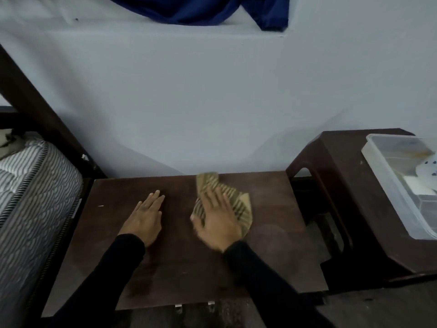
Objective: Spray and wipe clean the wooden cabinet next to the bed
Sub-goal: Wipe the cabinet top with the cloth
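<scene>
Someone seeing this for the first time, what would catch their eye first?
The right hand pressing a striped cloth onto the dark wooden cabinet top, mid-frame and blurred. Beside it the left hand lies flat on the same top. A striped mattress edges in at left, and a clear plastic box sits on a brown stool at right.

Dark wooden cabinet [179,268] against pale wall, between mattress [35,185] at left and brown stool [350,185] at right. On cabinet top: crumpled striped tan cloth [238,204] toward back right, right hand [216,223] pressed on it, blurred. Left hand [144,218] flat, palm down, just left of cloth, apart from it. Tiny pale speck [101,206] near left edge. Stool top carries clear plastic container [390,192].
</scene>
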The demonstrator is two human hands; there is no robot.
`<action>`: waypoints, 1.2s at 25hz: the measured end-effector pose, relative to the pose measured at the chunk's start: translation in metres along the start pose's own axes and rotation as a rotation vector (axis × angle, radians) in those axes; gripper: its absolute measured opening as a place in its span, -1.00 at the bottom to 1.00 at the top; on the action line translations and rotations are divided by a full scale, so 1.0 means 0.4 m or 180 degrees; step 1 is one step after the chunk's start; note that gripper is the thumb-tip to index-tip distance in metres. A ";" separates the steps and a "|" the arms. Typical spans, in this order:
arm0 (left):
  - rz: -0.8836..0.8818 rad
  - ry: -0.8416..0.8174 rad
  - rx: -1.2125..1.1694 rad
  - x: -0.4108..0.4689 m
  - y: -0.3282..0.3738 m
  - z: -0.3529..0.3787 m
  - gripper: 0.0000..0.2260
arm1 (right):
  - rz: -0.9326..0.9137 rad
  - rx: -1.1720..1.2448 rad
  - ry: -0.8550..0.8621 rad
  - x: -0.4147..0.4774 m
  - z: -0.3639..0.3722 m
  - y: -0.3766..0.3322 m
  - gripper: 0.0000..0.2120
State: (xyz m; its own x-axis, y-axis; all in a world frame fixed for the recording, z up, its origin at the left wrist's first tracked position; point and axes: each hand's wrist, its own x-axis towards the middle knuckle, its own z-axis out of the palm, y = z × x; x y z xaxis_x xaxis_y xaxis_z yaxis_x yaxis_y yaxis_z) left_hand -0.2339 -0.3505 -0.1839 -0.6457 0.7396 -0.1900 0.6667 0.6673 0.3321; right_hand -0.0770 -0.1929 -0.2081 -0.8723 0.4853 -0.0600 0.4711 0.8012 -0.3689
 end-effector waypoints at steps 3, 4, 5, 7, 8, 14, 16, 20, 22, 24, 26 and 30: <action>-0.0311 0.0285 -0.0054 -0.043 -0.104 -0.024 -0.54 | -0.0615 -0.0039 -0.0211 -0.093 0.009 -0.004 -0.31; -0.0436 0.0357 -0.0034 -0.068 -0.146 -0.033 -0.54 | -0.0529 -0.0126 -0.0121 -0.067 0.004 0.017 -0.32; -0.0539 0.0384 0.0012 -0.092 -0.180 -0.040 -0.54 | -0.0311 -0.0173 0.0042 -0.020 -0.001 0.034 -0.30; -0.0694 0.0419 0.0088 -0.136 -0.241 -0.050 -0.53 | 0.0132 -0.0261 0.0116 0.116 0.000 -0.011 -0.26; -0.0770 0.0447 0.0099 -0.158 -0.264 -0.052 -0.52 | 0.0189 -0.0263 0.0051 0.176 0.018 -0.079 -0.26; -0.1308 0.0442 -0.0254 -0.300 -0.364 -0.036 -0.46 | -0.1491 -0.0143 -0.0590 -0.028 0.165 -0.430 -0.31; -0.1353 0.0362 -0.0366 -0.319 -0.371 -0.037 -0.45 | -0.1590 -0.0122 -0.0569 0.007 0.150 -0.390 -0.30; -0.1316 0.0411 -0.0558 -0.345 -0.387 -0.044 -0.46 | -0.0811 -0.0217 -0.0338 0.303 0.161 -0.464 -0.24; -0.1275 0.0538 -0.0703 -0.359 -0.406 -0.061 -0.49 | -0.0750 -0.0214 -0.0441 0.335 0.199 -0.556 -0.24; -0.1342 0.0679 -0.0789 -0.376 -0.431 -0.081 -0.50 | -0.0887 -0.0087 -0.0482 0.259 0.231 -0.623 -0.24; -0.1495 0.0801 -0.0711 -0.391 -0.453 -0.105 -0.50 | -0.1203 0.0020 -0.0492 0.107 0.253 -0.659 -0.25; -0.1543 0.0833 -0.0579 -0.424 -0.466 -0.117 -0.50 | -0.1697 -0.0077 -0.0575 -0.074 0.278 -0.654 -0.29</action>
State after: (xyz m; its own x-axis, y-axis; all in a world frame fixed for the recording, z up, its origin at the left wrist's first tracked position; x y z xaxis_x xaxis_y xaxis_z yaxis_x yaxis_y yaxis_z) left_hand -0.2658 -0.6045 -0.1703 -0.9473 0.2914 -0.1329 0.2120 0.8815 0.4219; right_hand -0.1888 -0.4559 -0.2131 -0.9980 -0.0550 -0.0297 -0.0402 0.9280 -0.3703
